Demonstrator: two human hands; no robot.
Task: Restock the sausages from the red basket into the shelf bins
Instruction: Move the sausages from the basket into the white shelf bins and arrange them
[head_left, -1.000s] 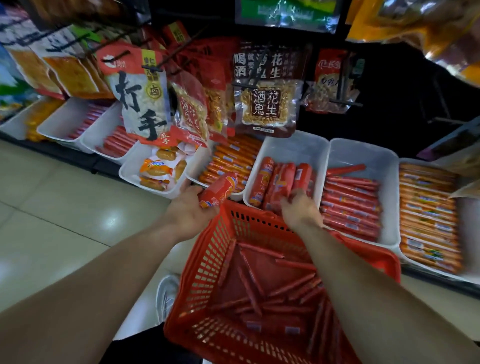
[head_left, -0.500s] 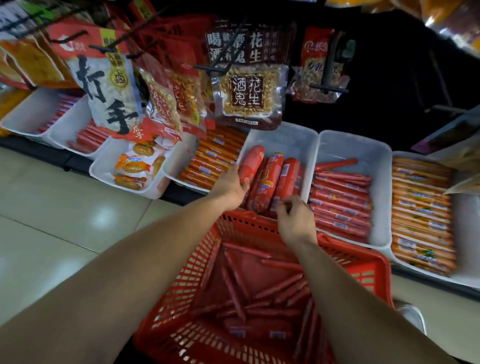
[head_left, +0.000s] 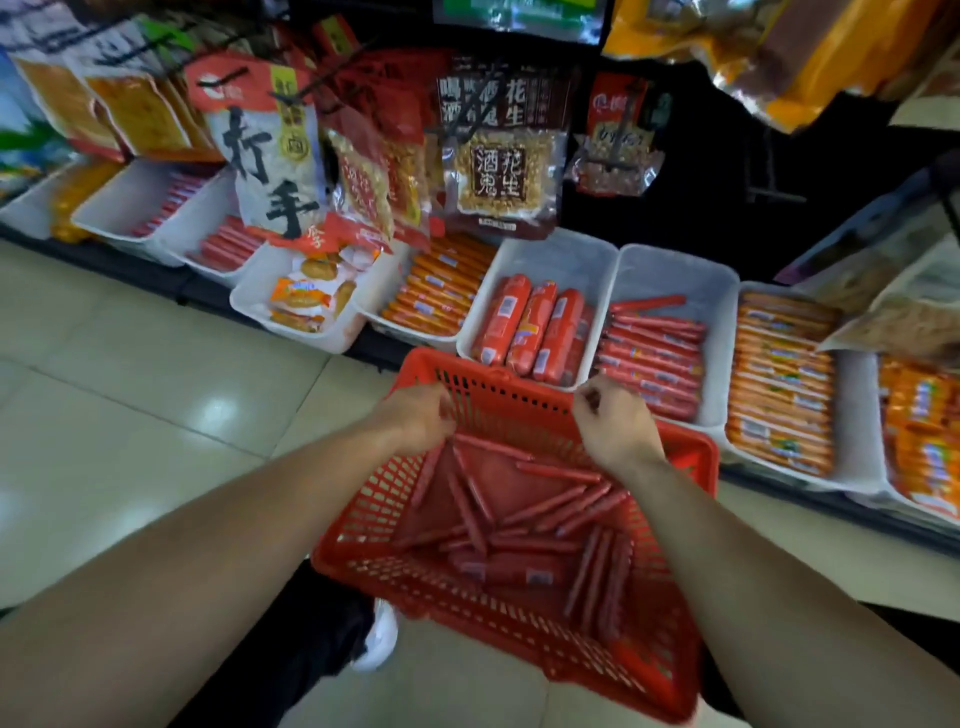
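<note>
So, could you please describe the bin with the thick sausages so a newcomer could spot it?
Find the red basket. The white bin just behind its far rim, under the hanging peanut bag, is the one. Only it holds fat red sausages; the neighbouring bins hold thin ones.

low dark shelf (head_left: 130, 270) | white bins (head_left: 563, 260) in a row on it | tiled floor (head_left: 104, 395) in front

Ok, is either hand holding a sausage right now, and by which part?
Nothing is visibly held. The left hand and right hand hover over the red basket, fingers curled; the left hand's palm side is hidden.
</note>
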